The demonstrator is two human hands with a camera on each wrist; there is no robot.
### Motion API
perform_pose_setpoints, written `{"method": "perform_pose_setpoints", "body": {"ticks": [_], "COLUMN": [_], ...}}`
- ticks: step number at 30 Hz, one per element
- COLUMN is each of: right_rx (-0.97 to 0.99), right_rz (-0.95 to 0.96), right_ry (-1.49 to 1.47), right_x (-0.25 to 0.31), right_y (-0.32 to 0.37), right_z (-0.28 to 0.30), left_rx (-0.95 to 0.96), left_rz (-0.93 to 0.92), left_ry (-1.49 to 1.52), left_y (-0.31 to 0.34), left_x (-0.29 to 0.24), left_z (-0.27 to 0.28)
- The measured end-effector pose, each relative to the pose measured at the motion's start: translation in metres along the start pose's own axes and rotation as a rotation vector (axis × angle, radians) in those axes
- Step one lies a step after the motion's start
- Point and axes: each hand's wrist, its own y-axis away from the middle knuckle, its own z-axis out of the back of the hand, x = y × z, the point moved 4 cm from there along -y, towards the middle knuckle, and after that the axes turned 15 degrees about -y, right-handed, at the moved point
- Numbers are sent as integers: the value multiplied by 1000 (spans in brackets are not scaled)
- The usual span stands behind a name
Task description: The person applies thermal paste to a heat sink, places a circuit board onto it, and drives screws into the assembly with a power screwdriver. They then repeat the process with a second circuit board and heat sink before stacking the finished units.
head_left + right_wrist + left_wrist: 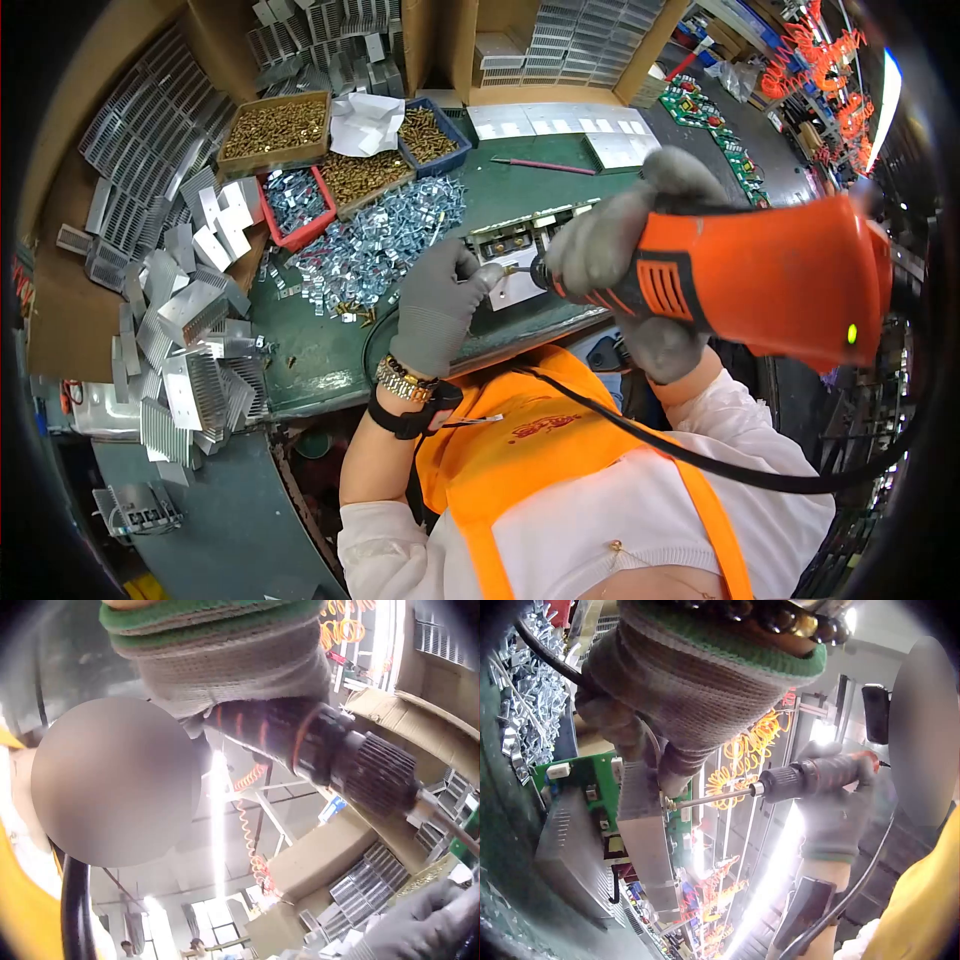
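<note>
My gloved right hand grips an orange electric screwdriver, held level over the bench edge. Its long bit meets a small brass-coloured screw at the side of a metal heat sink. Gloved too, my left hand has its thumb and fingers on either side of the heat sink's end, close to the bit tip. A green circuit board lies behind that heat sink, and a second finned heat sink stands beside it.
Loose metal clips are heaped left of the work, near a red tray. Screws fill a cardboard box and a blue tray. Finned heat sinks pile up at the left. A pencil lies behind; a black cable crosses the apron.
</note>
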Motion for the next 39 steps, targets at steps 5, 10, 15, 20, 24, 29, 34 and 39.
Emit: {"method": "perform_pose_setpoints", "body": {"ticks": [5, 10, 15, 20, 24, 29, 34, 39], "right_rx": [-65, -63, 38, 67, -58, 21, 63, 11], "right_rz": [134, 117, 102, 131, 107, 95, 90, 7], "right_ry": [26, 20, 41, 4, 23, 22, 10, 10], "right_x": [-4, -3, -1, -5, -4, -5, -5, 0], "right_y": [-5, -1, -3, -3, -3, -3, -2, 1], "right_z": [-21, -17, -16, -14, -19, -14, -14, -16], "left_rx": [-20, -16, 5, 1, -7, -11, -36, -31], "left_rz": [3, -5, -1, -10, -17, -29, -54, -20], "left_ry": [-41, -20, -23, -32, -21, -26, -67, -90], "left_y": [0, 0, -1, 0, 0, 0, 1, 2], "left_x": [1, 4, 5, 3, 2, 4, 2, -3], "left_z": [-1, -3, -3, -3, -2, -4, -4, -2]}}
